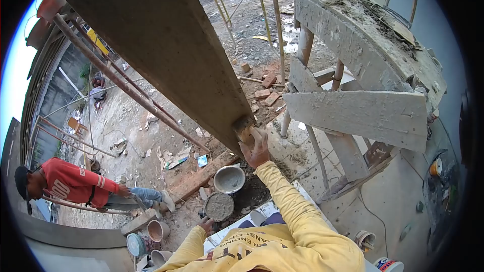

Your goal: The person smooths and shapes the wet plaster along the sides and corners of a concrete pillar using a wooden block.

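My right hand (255,150) is closed round a small tan block (244,129) that looks like a sponge, pressed against the lower end of a tall plastered column (166,45). The column's grey face looks smooth, and my fingers partly hide the block. Lower down, my left hand (205,225) is beside a bucket of grey mortar (220,206). Its fingers show only small and look apart, with nothing visible in them. Just above that bucket stands a second round bucket (229,179) with grey liquid in it.
At right, a mortar-splashed wooden scaffold (358,118) stands close by. Broken bricks (269,95) litter the ground. A co-worker in a red top (75,184) is at the left. Pots (158,230) stand near the lower left, and a paint bucket (388,264) at the lower right.
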The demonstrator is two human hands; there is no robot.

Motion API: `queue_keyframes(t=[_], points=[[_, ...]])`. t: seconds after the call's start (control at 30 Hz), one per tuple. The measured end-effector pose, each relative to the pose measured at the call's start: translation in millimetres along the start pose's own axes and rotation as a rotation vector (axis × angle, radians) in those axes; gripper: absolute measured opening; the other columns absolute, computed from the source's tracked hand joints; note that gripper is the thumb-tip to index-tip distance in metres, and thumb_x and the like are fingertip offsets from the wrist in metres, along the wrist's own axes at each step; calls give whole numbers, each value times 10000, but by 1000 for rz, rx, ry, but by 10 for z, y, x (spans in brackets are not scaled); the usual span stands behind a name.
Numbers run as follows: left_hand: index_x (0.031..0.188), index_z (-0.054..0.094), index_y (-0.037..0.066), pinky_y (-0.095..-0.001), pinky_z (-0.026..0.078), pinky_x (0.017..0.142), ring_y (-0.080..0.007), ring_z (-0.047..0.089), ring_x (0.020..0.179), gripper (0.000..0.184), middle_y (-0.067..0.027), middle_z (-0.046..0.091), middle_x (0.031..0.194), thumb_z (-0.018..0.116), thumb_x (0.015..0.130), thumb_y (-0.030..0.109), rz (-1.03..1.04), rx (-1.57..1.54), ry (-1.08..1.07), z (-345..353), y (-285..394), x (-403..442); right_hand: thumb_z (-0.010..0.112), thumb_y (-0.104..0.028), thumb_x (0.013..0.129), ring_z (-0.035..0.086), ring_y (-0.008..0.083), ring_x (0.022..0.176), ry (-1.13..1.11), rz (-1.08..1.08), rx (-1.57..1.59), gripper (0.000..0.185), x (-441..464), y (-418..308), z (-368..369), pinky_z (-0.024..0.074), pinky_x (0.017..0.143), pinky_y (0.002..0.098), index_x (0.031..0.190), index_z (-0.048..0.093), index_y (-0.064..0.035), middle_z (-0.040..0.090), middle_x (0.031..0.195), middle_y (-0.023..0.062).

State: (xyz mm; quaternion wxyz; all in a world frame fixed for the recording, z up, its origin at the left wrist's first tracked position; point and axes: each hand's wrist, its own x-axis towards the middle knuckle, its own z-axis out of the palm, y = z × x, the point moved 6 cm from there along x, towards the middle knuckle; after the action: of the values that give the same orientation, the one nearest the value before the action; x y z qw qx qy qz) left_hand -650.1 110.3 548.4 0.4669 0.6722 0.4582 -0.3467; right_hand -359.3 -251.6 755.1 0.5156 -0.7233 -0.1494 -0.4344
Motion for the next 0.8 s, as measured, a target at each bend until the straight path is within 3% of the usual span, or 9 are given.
queue_keyframes(t=[0.1,0.17,0.3,0.4,0.57,0.63,0.67,0.73,0.8], points=[[1539,330,252,-474,530,845,-328,630,1114,731,-108,524,1443,659,920,460,13,50,49,-109,60,-30,737,-195,858,509,387,1109,-17,-26,-10,661,149,-62,-4,428,965,470,1425,427,-55,506,1241,203],[1535,342,253,-484,525,860,-324,638,1102,734,-119,540,1423,674,913,458,53,44,54,-79,35,29,753,-185,824,493,376,1089,60,-130,14,683,720,-421,-49,433,935,480,1437,457,-120,500,1214,181],[1532,351,250,-479,534,840,-321,639,1104,738,-117,561,1396,682,908,462,39,40,57,35,66,-22,746,-217,833,475,349,1058,103,-217,43,692,1984,-1267,-144,435,924,462,1465,472,-158,480,1209,170],[1534,347,248,-448,559,748,-329,671,1032,747,-109,574,1375,686,906,468,108,30,51,136,162,-127,748,-239,833,480,344,1050,131,-248,68,684,2113,-1347,-134,433,921,460,1455,480,-145,484,1204,173],[1533,344,256,-440,549,769,-316,679,1019,733,-69,576,1380,677,916,467,81,12,59,112,72,-136,755,-237,831,501,381,1086,106,-36,-38,674,527,-206,12,428,956,473,1410,446,-81,491,1219,195],[1528,354,264,-449,538,790,-279,684,1012,716,-41,585,1369,674,919,463,24,-18,70,96,-9,-152,765,-212,830,502,401,1135,91,330,31,651,-336,383,65,422,982,491,1370,437,-57,499,1245,207],[1528,359,255,-455,528,804,-241,688,1001,721,-34,613,1337,679,916,464,-13,14,68,95,-37,-174,765,-212,830,502,401,1135,90,338,32,651,-570,473,48,422,982,491,1370,437,-57,499,1245,207],[1526,365,262,-461,526,812,-235,687,1005,716,-35,630,1312,682,915,460,-17,44,81,103,-42,-219,774,-198,827,501,404,1158,76,436,24,634,-773,646,70,409,1003,506,1350,448,-47,511,1261,206],[1519,383,281,-466,532,822,-223,683,1011,700,-33,662,1260,691,913,448,-27,55,99,105,-80,-258,771,-195,829,503,403,1161,97,370,22,631,-543,470,102,402,1007,509,1351,448,-52,516,1266,200]])
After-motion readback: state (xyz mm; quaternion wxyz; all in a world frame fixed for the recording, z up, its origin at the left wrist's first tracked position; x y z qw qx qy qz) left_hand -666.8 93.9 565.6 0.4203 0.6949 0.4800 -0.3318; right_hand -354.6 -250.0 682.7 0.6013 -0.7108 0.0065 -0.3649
